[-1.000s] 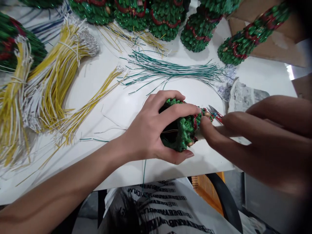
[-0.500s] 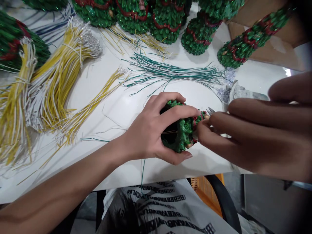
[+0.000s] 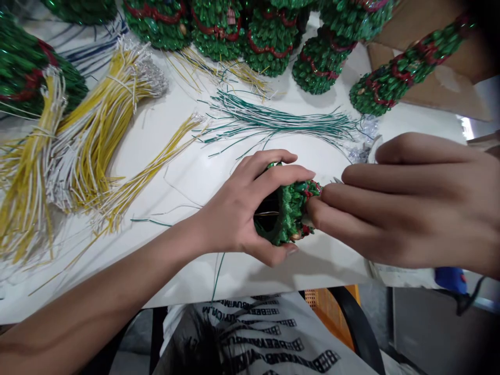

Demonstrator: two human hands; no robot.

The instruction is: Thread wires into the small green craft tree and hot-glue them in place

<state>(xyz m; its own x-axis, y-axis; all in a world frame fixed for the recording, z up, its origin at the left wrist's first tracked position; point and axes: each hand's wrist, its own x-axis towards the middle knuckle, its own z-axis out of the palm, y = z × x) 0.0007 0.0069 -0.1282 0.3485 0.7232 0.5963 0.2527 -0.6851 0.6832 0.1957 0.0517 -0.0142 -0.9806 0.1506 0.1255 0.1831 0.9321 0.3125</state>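
Observation:
My left hand (image 3: 238,208) is wrapped round a small hollow green Christmas tree figure (image 3: 288,213) with red garland. The tree lies on its side, its dark open base facing left. A thin wire (image 3: 269,213) shows inside that opening. My right hand (image 3: 406,205) is closed at the tree's right side, thumb and fingertips pinched against it. The tip of a pointed metal tool (image 3: 336,180) pokes out beside the right fingers; the rest of it is hidden in the hand. What the fingertips pinch at the tree is also hidden.
Green-and-white wires (image 3: 281,121) lie behind my hands. Yellow-and-white wire bundles (image 3: 101,125) cover the left. Several decorated trees (image 3: 273,47) stand at the back, with cardboard (image 3: 441,88) at the right. A blue-handled tool (image 3: 451,279) sits at the right table edge.
My right hand has shifted slightly left and turned, covering more of the metal tool. The tree has moved slightly left in my left hand. The blue-handled tool has come into view.

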